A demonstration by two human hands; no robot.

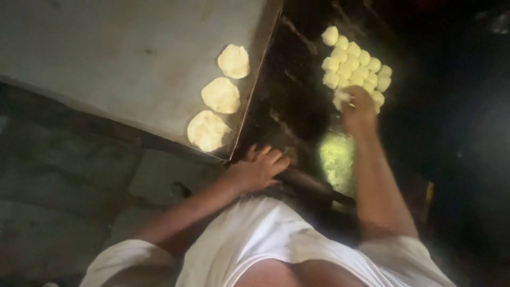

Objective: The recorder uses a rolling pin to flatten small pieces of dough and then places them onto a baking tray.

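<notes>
on the metal sheet (133,58), three flattened dough rounds (221,95) lie.

no packages, labels, signs, screens visible

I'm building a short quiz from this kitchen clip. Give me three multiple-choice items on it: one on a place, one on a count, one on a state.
1. Where do the flattened dough discs lie?
A. along the grey slab's edge
B. on the floor
C. among the balls

2. How many flattened discs are there?
A. one
B. three
C. six

3. What is the right hand doing?
A. hanging free
B. reaching into the cluster of dough balls
C. resting on the rolling pin

Answers:
1 A, they line the slab's right edge.
2 B, three pale rounds show.
3 B, its fingers are at the balls; the left hand rests on the rolling pin.
</notes>
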